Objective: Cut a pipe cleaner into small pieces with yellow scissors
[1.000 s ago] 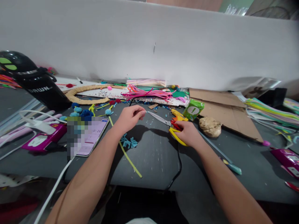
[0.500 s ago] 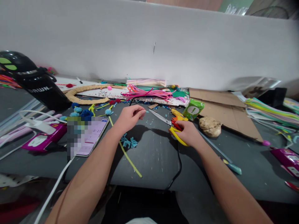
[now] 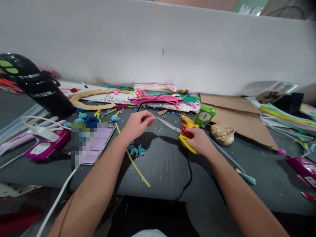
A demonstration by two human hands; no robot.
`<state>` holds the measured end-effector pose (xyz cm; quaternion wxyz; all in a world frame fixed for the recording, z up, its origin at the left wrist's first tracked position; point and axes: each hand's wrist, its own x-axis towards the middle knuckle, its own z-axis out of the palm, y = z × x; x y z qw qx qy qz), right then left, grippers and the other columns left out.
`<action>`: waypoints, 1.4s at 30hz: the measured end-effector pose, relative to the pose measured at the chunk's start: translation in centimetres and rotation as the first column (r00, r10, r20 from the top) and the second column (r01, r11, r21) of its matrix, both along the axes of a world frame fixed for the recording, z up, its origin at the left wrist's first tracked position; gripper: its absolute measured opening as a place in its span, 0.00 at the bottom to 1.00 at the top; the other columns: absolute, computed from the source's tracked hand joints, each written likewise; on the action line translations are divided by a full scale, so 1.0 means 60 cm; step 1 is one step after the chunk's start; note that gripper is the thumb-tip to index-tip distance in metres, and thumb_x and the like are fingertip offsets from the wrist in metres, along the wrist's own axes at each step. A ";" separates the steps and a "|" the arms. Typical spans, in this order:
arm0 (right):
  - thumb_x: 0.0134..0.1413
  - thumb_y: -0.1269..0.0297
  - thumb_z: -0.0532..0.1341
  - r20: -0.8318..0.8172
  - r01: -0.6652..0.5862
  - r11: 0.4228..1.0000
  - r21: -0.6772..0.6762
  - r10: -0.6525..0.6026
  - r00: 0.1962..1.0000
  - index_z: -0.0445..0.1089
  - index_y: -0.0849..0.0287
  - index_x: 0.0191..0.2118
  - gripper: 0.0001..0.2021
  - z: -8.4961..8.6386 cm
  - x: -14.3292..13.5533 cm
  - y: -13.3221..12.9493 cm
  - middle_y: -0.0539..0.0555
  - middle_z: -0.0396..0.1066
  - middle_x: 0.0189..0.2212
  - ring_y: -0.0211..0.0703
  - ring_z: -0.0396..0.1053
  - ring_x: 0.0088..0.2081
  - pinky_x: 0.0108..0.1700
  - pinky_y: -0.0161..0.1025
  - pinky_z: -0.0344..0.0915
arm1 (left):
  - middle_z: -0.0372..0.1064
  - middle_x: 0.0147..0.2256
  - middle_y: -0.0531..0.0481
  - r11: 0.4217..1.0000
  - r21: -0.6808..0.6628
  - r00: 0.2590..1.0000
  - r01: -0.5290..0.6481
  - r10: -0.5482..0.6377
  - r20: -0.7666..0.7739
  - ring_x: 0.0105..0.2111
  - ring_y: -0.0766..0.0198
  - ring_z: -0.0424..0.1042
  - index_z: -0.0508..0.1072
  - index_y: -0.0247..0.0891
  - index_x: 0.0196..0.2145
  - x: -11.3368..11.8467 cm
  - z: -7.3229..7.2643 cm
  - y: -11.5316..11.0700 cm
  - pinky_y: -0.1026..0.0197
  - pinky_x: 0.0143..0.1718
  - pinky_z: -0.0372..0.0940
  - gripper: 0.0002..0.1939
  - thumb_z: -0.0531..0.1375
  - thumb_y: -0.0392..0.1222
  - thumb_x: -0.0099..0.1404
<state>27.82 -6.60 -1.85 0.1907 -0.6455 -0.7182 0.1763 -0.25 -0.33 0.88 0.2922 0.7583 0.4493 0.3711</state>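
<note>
My right hand (image 3: pixel 197 140) grips the yellow-and-red handles of a pair of scissors (image 3: pixel 170 125), whose blades point left and look nearly closed. Their tips come close to the pinched fingertips of my left hand (image 3: pixel 142 124). A tiny pale-blue piece (image 3: pixel 154 118) shows at those fingertips; it looks like a bit of pipe cleaner, too small to be sure. Below my left hand lies a small heap of short blue cut pieces (image 3: pixel 136 150). A yellow-green pipe cleaner (image 3: pixel 135 166) runs along the table beside my left forearm.
A yellow glue gun (image 3: pixel 189 121), a green packet (image 3: pixel 205 115) and a pale lumpy object (image 3: pixel 222 134) lie near my right hand. Behind are pink pipe cleaners (image 3: pixel 158 98) and cardboard (image 3: pixel 249 121). On the left stand a phone (image 3: pixel 101 144) and a black bottle (image 3: pixel 46 92).
The scissor blades look closer together than before, and their tips are slightly nearer my left fingertips. Both hands have barely moved.
</note>
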 end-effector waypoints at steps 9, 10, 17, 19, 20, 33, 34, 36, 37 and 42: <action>0.49 0.52 0.63 -0.043 0.073 0.997 0.023 -0.072 0.996 0.59 0.55 0.22 0.16 0.000 -0.001 -0.002 0.52 0.67 0.22 0.42 0.58 0.25 0.29 0.40 0.51 | 0.75 0.28 0.49 1.000 0.007 1.000 0.011 -0.011 0.022 0.29 0.62 0.75 0.75 0.36 0.34 0.000 0.001 -0.001 0.61 0.35 0.68 0.14 0.59 0.51 0.67; 0.48 0.52 0.63 -0.045 0.071 0.997 0.025 -0.070 0.996 0.59 0.55 0.23 0.16 -0.001 -0.001 -0.002 0.52 0.67 0.22 0.42 0.58 0.25 0.29 0.40 0.51 | 0.75 0.28 0.49 1.000 0.010 1.000 0.011 -0.011 0.022 0.29 0.62 0.75 0.75 0.36 0.34 0.001 0.002 -0.002 0.61 0.35 0.68 0.15 0.58 0.51 0.67; 0.46 0.56 0.62 -0.004 0.032 0.999 0.020 -0.032 0.999 0.57 0.56 0.22 0.14 -0.001 -0.004 -0.002 0.50 0.64 0.21 0.39 0.56 0.26 0.30 0.38 0.51 | 0.74 0.28 0.49 0.999 0.034 1.000 0.027 -0.027 -0.001 0.28 0.63 0.73 0.75 0.36 0.33 0.000 -0.001 0.000 0.62 0.34 0.66 0.15 0.58 0.50 0.68; 0.46 0.58 0.61 0.005 0.025 0.999 0.021 -0.026 1.000 0.57 0.56 0.22 0.13 0.000 -0.005 -0.002 0.49 0.63 0.21 0.39 0.56 0.26 0.30 0.38 0.51 | 0.74 0.27 0.50 0.999 0.032 1.000 0.028 -0.028 -0.004 0.28 0.63 0.73 0.75 0.36 0.33 0.000 -0.002 0.000 0.62 0.33 0.66 0.15 0.58 0.50 0.68; 0.46 0.58 0.61 0.009 0.024 0.999 0.025 -0.024 1.000 0.58 0.56 0.22 0.12 0.001 -0.005 -0.002 0.49 0.63 0.21 0.38 0.55 0.25 0.30 0.38 0.51 | 0.74 0.27 0.50 0.999 0.030 1.000 0.026 -0.026 -0.003 0.28 0.63 0.73 0.75 0.36 0.33 0.000 -0.002 0.000 0.62 0.33 0.66 0.15 0.58 0.50 0.68; 0.48 0.58 0.61 0.010 0.040 0.999 0.036 -0.040 0.999 0.61 0.56 0.23 0.11 -0.003 -0.004 -0.001 0.52 0.67 0.22 0.41 0.59 0.26 0.30 0.39 0.51 | 0.74 0.27 0.49 0.999 0.033 0.999 0.032 -0.033 0.027 0.27 0.63 0.73 0.75 0.36 0.34 -0.003 -0.011 0.005 0.62 0.32 0.66 0.16 0.58 0.52 0.68; 0.48 0.57 0.62 0.011 0.043 0.999 0.031 -0.044 0.999 0.61 0.56 0.23 0.12 -0.004 -0.003 -0.001 0.51 0.67 0.22 0.41 0.58 0.26 0.30 0.39 0.51 | 0.74 0.27 0.49 0.999 0.032 0.999 0.033 -0.033 0.028 0.27 0.63 0.73 0.75 0.36 0.33 -0.003 -0.012 0.005 0.62 0.32 0.66 0.16 0.58 0.52 0.68; 0.48 0.56 0.63 0.012 0.038 0.999 0.017 -0.039 0.999 0.60 0.56 0.23 0.13 -0.007 -0.002 -0.001 0.50 0.66 0.22 0.39 0.57 0.25 0.30 0.38 0.51 | 0.73 0.27 0.49 0.999 0.029 0.999 0.033 -0.034 0.024 0.27 0.63 0.72 0.75 0.36 0.33 -0.003 -0.012 0.006 0.62 0.32 0.66 0.16 0.58 0.52 0.68; 0.48 0.56 0.63 0.012 0.032 0.999 0.013 -0.032 0.999 0.60 0.56 0.23 0.13 -0.008 -0.002 -0.001 0.50 0.66 0.22 0.39 0.56 0.25 0.30 0.38 0.51 | 0.73 0.27 0.49 0.999 0.029 0.999 0.033 -0.034 0.022 0.27 0.63 0.72 0.75 0.36 0.33 -0.003 -0.012 0.005 0.62 0.32 0.66 0.16 0.58 0.52 0.68; 0.47 0.55 0.62 0.014 0.019 1.000 0.017 -0.019 1.000 0.60 0.56 0.23 0.13 -0.009 -0.002 0.000 0.49 0.64 0.22 0.38 0.56 0.26 0.30 0.38 0.51 | 0.73 0.27 0.49 0.999 0.026 0.999 0.027 -0.027 0.017 0.27 0.63 0.72 0.75 0.36 0.33 -0.002 -0.010 0.004 0.62 0.32 0.65 0.16 0.58 0.52 0.68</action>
